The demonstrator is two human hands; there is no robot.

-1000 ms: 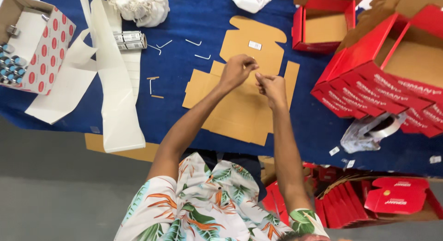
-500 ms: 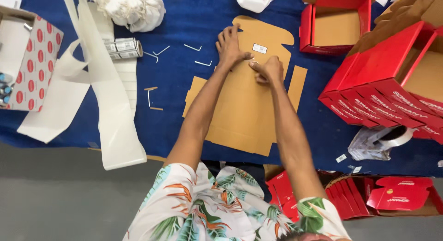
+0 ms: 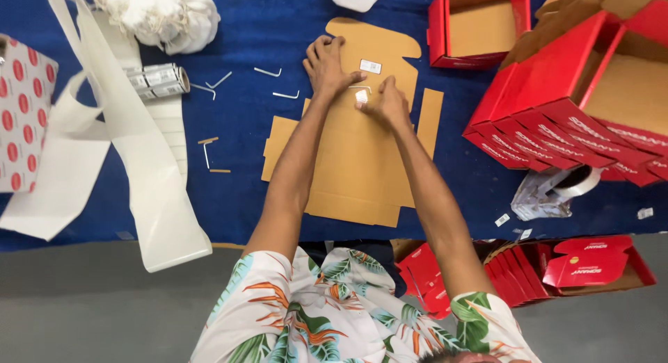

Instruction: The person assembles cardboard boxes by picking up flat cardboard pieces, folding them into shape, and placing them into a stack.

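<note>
A flat brown cardboard box blank [image 3: 362,161] lies on the blue cloth. My left hand [image 3: 325,65] rests flat on its upper part, fingers spread a little, thumb pointing toward a small white label [image 3: 361,97]. My right hand [image 3: 387,104] is curled, and its fingertips pinch and press that label onto the cardboard. A second white label [image 3: 370,66] sits stuck on the blank just above, between the two hands.
Red folded boxes [image 3: 557,106] are stacked at right, with an open red box [image 3: 480,26] above. A tape roll [image 3: 574,183] lies lower right. At left are a roll of labels [image 3: 160,80], white backing strips [image 3: 139,175], loose metal clips [image 3: 209,151] and a red-dotted box [image 3: 24,113].
Both hands moved from just above the blank's middle up to its top part and came down onto the cardboard. The small label they held together now lies on the blank.
</note>
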